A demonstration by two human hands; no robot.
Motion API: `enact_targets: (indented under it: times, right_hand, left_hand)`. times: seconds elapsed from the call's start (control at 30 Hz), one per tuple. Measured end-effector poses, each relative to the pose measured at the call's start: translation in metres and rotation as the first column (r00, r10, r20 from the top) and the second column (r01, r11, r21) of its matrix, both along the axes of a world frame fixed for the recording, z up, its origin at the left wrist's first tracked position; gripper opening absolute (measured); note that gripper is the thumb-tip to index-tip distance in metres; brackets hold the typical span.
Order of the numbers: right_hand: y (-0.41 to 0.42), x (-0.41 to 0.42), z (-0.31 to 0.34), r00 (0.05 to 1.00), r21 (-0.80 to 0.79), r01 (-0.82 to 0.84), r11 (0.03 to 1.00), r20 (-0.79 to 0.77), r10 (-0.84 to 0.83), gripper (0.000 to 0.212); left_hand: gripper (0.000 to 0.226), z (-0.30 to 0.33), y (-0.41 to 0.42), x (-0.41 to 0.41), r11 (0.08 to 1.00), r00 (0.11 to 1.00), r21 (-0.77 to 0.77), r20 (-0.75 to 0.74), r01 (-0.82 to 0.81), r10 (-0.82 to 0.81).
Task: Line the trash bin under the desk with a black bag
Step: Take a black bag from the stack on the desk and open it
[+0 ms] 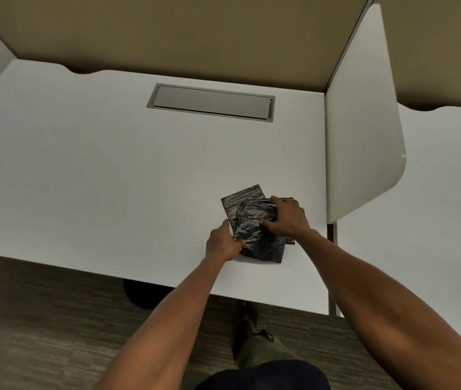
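A small pile of folded black bags [249, 218] lies on the white desk [97, 170], near its front right corner. My left hand [222, 243] pinches the near left edge of the crumpled top bag. My right hand [288, 216] rests on the pile from the right, fingers curled over the top bag. A dark round shape [139, 294] shows under the desk's front edge; it may be the trash bin, mostly hidden by the desktop.
A grey cable hatch [212, 102] sits in the desk's back middle. A white divider panel [361, 130] stands at the right, with another desk [443, 220] beyond. A tan partition [181, 32] closes the back. Carpet floor [40, 319] and my foot [247, 319] lie below.
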State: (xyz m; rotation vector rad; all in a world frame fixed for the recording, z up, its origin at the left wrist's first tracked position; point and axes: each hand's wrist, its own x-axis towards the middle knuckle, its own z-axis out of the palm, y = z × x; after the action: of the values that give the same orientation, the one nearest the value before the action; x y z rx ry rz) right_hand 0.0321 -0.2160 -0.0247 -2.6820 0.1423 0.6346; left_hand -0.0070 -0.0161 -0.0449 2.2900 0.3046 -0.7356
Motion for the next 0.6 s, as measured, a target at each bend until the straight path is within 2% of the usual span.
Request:
enact_targets:
  times: [0.23, 0.33, 0.43, 0.47, 0.53, 0.6]
  right_hand:
    - [-0.004, -0.004, -0.002, 0.998, 0.207, 0.054, 0.977, 0.008, -0.057, 0.074]
    - [-0.003, -0.013, -0.006, 0.982, 0.336, 0.169, 0.926, -0.133, -0.131, 0.067]
    - [-0.002, -0.026, -0.008, 0.931, 0.446, 0.305, 0.842, -0.328, -0.164, 0.028]
    - [0.000, -0.031, -0.007, 0.912, 0.474, 0.344, 0.811, -0.375, -0.167, 0.026]
    - [0.006, -0.041, -0.004, 0.876, 0.501, 0.419, 0.757, -0.441, -0.194, 0.035]
    - [0.015, -0.052, 0.002, 0.854, 0.534, 0.471, 0.702, -0.474, -0.213, 0.031]
  left_hand:
    - [0.058, 0.001, 0.011, -0.002, 0.990, 0.997, -0.125, -0.045, -0.070, 0.065]
    - [0.057, 0.003, 0.020, -0.005, 0.972, 0.990, -0.196, -0.090, -0.128, 0.113]
    - [0.052, 0.005, 0.028, -0.008, 0.954, 0.987, -0.258, -0.092, -0.150, 0.130]
    - [0.050, 0.007, 0.031, -0.009, 0.947, 0.986, -0.282, -0.093, -0.157, 0.136]
    - [0.047, 0.012, 0.040, -0.012, 0.923, 0.981, -0.336, -0.108, -0.186, 0.158]
    - [0.042, 0.017, 0.052, -0.018, 0.883, 0.974, -0.413, -0.122, -0.226, 0.192]
